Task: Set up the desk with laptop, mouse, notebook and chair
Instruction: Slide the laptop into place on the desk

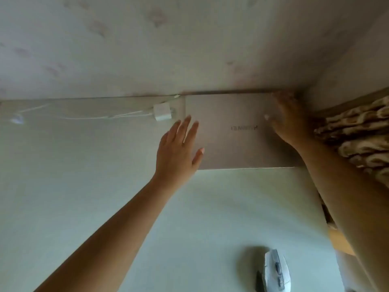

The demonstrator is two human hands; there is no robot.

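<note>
A closed silver laptop lies flat at the far right of the pale desk, against the wall. My left hand hovers with spread fingers over the laptop's left edge. My right hand rests on the laptop's far right corner; whether its fingers curl around the edge I cannot tell. A white mouse sits near the desk's front right, close to my right forearm. No notebook or chair is in view.
A white charger brick with its cable lies left of the laptop along the wall. A brown patterned cloth hangs at the right beyond the desk edge. A small dark object lies beside the mouse.
</note>
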